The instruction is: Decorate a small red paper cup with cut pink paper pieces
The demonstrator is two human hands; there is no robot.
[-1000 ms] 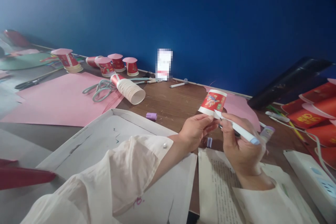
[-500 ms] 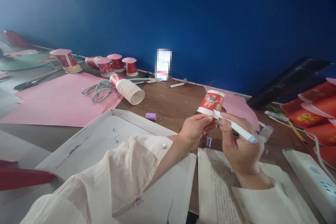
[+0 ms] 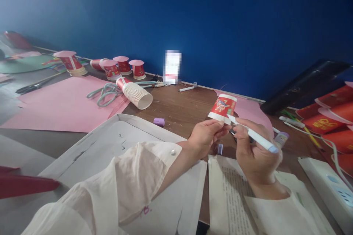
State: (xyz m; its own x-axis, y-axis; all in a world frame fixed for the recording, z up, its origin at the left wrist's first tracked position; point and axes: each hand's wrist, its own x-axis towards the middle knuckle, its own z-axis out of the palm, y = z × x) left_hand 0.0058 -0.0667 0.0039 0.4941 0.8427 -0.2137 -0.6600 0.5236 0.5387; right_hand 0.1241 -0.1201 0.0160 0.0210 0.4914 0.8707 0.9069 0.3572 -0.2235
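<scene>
A red paper cup with a white band and a printed figure is held upside down at its rim by my left hand, thumb on the near side. My right hand is closed round a white marker with a pale blue end. The marker's tip points left at the cup's lower right, beside a small green patch; whether it touches, I cannot tell. Below the hands lies a bluish marker cap, and farther left a purple cap.
Pink paper, a stack of paper cups and a coiled cord lie to the left. Cups with pink discs line the wall. A lit phone leans there. At right are a power strip and red cups.
My right hand and the marker have shifted slightly right along the cup's lower edge. My left hand still holds the cup in nearly the same place.
</scene>
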